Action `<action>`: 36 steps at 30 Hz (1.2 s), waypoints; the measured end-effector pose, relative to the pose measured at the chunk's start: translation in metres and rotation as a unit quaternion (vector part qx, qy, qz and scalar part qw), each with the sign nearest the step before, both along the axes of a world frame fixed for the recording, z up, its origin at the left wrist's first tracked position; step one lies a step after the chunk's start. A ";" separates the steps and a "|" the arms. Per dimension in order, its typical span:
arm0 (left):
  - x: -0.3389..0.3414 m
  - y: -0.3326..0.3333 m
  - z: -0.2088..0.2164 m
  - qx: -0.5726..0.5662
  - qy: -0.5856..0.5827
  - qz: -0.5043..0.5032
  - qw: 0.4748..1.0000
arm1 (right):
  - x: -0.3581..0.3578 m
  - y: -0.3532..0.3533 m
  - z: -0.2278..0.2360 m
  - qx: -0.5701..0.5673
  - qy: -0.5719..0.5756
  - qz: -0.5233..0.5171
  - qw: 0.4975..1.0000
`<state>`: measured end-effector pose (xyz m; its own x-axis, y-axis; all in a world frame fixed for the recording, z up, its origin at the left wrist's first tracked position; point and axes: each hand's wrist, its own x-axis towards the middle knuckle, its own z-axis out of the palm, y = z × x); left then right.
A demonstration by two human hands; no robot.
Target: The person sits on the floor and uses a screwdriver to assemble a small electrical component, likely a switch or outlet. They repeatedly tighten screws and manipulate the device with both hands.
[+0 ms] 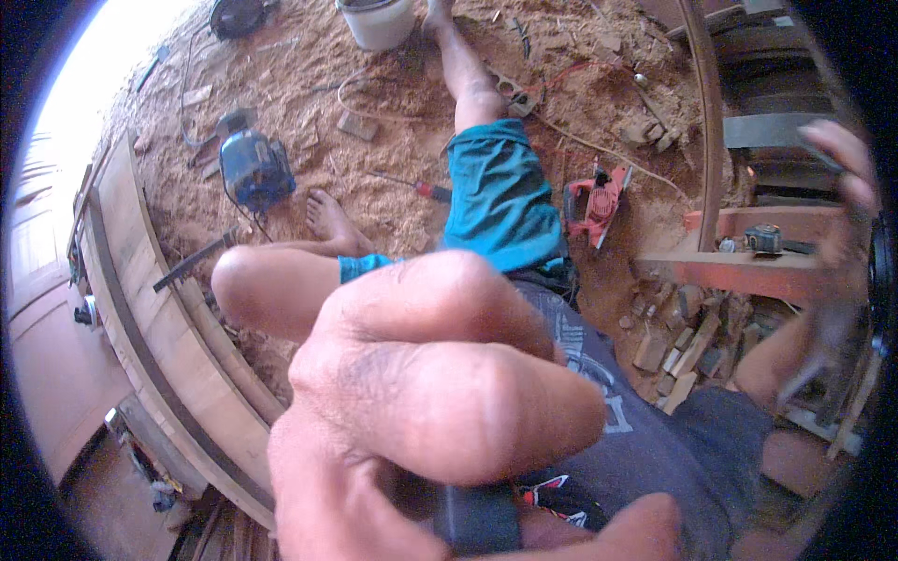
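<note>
A dark band [475, 519] is low in the view, in the gap under the curled fingers of the left hand [393, 393]. Those fingers are bent and pressed together, very near the camera; I can't tell if they pinch anything. The right hand [847, 178] is up on the right and blurry, so I can't tell how its fingers are. The big left hand hides a lot, so a bump could come from not seeing. If the right arm swings, it could knock the tape measure [764, 240] off the red wooden beam [687, 269]. A tall wooden post [703, 122] stands near too. The right leg [475, 98] is just beside a cord [613, 155], so a kick could snag it. A red power tool [596, 204] lies near the teal shorts [500, 192]. On the left, a dark bar [194, 262] and long planks [178, 318] make a hard edge. Between the legs there is sawdust [398, 140] with some room, but a screwdriver [430, 191] lies there and could poke a foot.
</note>
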<state>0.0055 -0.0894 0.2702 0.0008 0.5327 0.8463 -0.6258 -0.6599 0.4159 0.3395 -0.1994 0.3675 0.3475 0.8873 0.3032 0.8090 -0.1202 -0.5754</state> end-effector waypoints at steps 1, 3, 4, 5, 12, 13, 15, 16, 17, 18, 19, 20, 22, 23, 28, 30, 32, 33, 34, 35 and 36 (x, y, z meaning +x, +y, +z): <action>-0.001 -0.001 0.001 -0.002 0.009 0.009 1.000 | 0.003 0.001 -0.028 -0.061 0.099 -0.008 0.993; -0.005 0.001 0.005 -0.010 0.010 0.030 0.999 | -0.007 0.029 -0.099 -0.142 0.071 0.023 0.987; -0.009 -0.008 0.000 -0.003 0.021 0.048 0.999 | 0.003 0.027 -0.145 -0.182 0.214 0.016 0.960; -0.003 -0.008 0.001 0.007 0.019 0.046 0.999 | 0.018 0.018 -0.186 -0.176 0.349 -0.001 0.920; 0.021 0.041 -0.019 0.020 0.135 0.091 0.986 | -0.004 0.023 -0.319 -0.122 0.650 -0.075 0.746; 0.032 0.057 -0.033 0.006 0.189 0.105 0.976 | -0.007 0.021 -0.334 -0.113 0.693 -0.107 0.704; 0.068 0.091 -0.093 -0.088 0.323 0.100 0.937 | -0.013 0.019 -0.336 -0.111 0.655 -0.116 0.739; 0.082 0.102 -0.125 -0.159 0.394 0.099 0.900 | -0.016 0.021 -0.334 -0.129 0.656 -0.125 0.733; 0.092 0.111 -0.168 -0.213 0.428 0.076 0.875 | -0.021 0.025 -0.338 -0.126 0.650 -0.121 0.740; 0.097 0.120 -0.216 -0.218 0.502 0.060 0.835 | -0.026 0.028 -0.348 -0.123 0.646 -0.115 0.745; 0.098 0.125 -0.261 -0.186 0.572 0.071 0.796 | -0.030 0.031 -0.354 -0.122 0.641 -0.111 0.750; 0.101 0.124 -0.292 -0.155 0.604 0.099 0.776 | -0.035 0.035 -0.356 -0.123 0.648 -0.108 0.744; 0.107 0.117 -0.320 -0.143 0.615 0.123 0.765 | -0.044 0.039 -0.360 -0.120 0.664 -0.109 0.730; 0.108 0.116 -0.328 -0.152 0.628 0.119 0.754 | -0.048 0.040 -0.369 -0.124 0.666 -0.109 0.727; 0.106 0.144 -0.330 -0.180 0.663 0.058 0.725 | -0.074 0.065 -0.391 -0.155 0.681 -0.106 0.708; 0.109 0.156 -0.322 -0.195 0.640 0.043 0.742 | -0.082 0.077 -0.391 -0.149 0.695 -0.104 0.696; 0.114 0.163 -0.310 -0.187 0.621 0.048 0.759 | -0.082 0.082 -0.389 -0.165 0.675 -0.099 0.712; 0.116 0.165 -0.303 -0.189 0.612 0.045 0.767 | -0.080 0.083 -0.387 -0.188 0.651 -0.098 0.729; 0.118 0.164 -0.296 -0.190 0.602 0.042 0.775 | -0.077 0.084 -0.384 -0.210 0.625 -0.096 0.746; 0.119 0.164 -0.289 -0.192 0.591 0.038 0.782 | -0.075 0.083 -0.379 -0.236 0.592 -0.106 0.763; 0.121 0.162 -0.281 -0.177 0.598 0.036 0.781 | -0.069 0.080 -0.383 -0.234 0.541 -0.098 0.802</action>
<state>0.1263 0.0724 -0.0108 0.6377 0.7677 0.0635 0.3822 -0.3868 0.8392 0.2702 -0.1196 -0.0158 0.3292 0.7123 -0.6199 -0.1944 -0.5913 -0.7826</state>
